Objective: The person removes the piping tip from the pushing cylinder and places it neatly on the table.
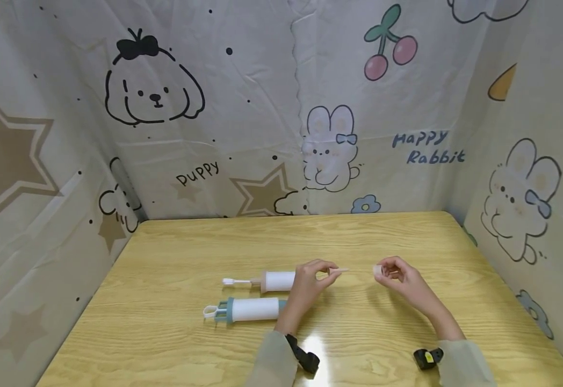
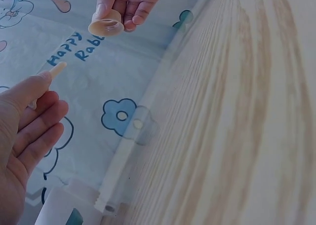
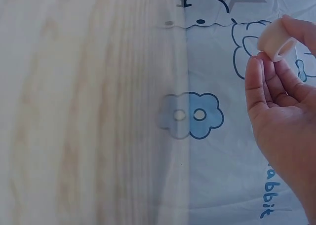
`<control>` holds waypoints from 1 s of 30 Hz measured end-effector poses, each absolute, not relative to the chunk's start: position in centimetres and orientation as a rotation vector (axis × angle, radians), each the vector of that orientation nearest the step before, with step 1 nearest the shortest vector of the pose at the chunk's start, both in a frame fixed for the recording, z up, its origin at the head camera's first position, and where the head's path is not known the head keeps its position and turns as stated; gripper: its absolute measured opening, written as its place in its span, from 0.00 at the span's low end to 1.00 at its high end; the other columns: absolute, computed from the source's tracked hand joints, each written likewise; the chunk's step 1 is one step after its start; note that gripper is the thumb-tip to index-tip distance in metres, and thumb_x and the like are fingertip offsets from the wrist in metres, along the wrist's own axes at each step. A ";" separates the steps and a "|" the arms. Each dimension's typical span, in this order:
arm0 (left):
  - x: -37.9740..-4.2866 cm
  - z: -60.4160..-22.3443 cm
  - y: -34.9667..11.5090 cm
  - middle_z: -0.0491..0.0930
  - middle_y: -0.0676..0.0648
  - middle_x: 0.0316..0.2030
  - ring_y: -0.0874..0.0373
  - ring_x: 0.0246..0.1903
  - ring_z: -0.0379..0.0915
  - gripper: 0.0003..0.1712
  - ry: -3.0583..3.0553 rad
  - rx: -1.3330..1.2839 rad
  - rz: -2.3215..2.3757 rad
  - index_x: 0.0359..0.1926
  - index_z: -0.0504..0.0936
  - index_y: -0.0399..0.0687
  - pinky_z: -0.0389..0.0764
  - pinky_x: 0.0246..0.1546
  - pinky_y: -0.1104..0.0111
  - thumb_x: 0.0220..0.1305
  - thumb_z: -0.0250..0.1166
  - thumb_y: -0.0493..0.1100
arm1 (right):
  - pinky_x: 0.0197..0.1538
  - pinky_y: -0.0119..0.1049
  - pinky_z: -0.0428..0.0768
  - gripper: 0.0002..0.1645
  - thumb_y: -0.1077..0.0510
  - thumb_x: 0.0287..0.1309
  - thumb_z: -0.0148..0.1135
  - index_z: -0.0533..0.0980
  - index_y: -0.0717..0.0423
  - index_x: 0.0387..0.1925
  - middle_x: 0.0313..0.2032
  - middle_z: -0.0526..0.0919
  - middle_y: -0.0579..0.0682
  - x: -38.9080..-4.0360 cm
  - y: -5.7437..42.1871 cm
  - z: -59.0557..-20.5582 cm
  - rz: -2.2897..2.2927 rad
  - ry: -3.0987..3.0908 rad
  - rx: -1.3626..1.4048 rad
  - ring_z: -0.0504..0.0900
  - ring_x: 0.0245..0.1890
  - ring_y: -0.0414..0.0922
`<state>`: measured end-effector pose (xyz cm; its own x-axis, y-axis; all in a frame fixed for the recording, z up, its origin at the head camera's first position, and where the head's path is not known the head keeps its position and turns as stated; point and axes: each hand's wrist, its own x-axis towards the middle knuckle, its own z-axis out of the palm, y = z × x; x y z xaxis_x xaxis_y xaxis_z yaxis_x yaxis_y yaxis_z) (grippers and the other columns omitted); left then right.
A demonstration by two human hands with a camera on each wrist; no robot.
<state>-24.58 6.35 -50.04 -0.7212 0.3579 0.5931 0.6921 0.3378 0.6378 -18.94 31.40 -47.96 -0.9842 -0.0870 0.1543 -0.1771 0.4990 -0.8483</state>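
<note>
My left hand (image 1: 309, 280) pinches a thin, beige tapered piece (image 1: 341, 270) between thumb and index finger; its narrow tip points right, and its other end is hidden by the fingers. To the right, my right hand (image 1: 407, 279) holds a short beige ring-shaped cap (image 1: 377, 271) by thumb and fingertips. The cap's round opening shows in the left wrist view, apart from the tapered piece. Left of and partly behind my left hand lies a white tube with beige end fittings (image 1: 279, 281). Nearer lies a white tube with teal end fittings (image 1: 255, 309), its right end hidden by my left wrist.
Both tubes lie sideways on the wood-grain table (image 1: 165, 258). A white rod (image 1: 235, 281) sticks out from the beige-ended one, and a white loop handle (image 1: 210, 312) from the teal-ended one. Printed cloth (image 1: 252, 107) walls the table at the back and sides.
</note>
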 end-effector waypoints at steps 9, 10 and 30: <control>-24.3 -50.1 6.4 0.87 0.46 0.31 0.58 0.30 0.82 0.06 -2.220 -0.943 -1.298 0.36 0.87 0.42 0.86 0.31 0.62 0.60 0.70 0.41 | 0.40 0.28 0.77 0.19 0.56 0.63 0.64 0.72 0.63 0.50 0.39 0.76 0.54 -19.7 31.7 -48.2 1.450 -2.697 0.250 0.72 0.36 0.32; -24.3 -50.0 6.5 0.87 0.46 0.31 0.57 0.30 0.82 0.06 -2.226 -0.940 -1.301 0.36 0.87 0.42 0.86 0.31 0.62 0.60 0.70 0.41 | 0.40 0.28 0.77 0.19 0.56 0.63 0.64 0.72 0.63 0.49 0.39 0.76 0.54 -19.9 31.8 -48.2 1.437 -2.709 0.252 0.72 0.36 0.32; -24.4 -50.1 6.5 0.87 0.45 0.30 0.51 0.29 0.82 0.07 -2.269 -0.926 -1.346 0.36 0.87 0.42 0.82 0.26 0.61 0.61 0.69 0.42 | 0.31 0.27 0.72 0.16 0.60 0.55 0.70 0.72 0.63 0.41 0.31 0.74 0.51 -21.4 33.2 -50.0 1.291 -2.974 0.264 0.69 0.29 0.36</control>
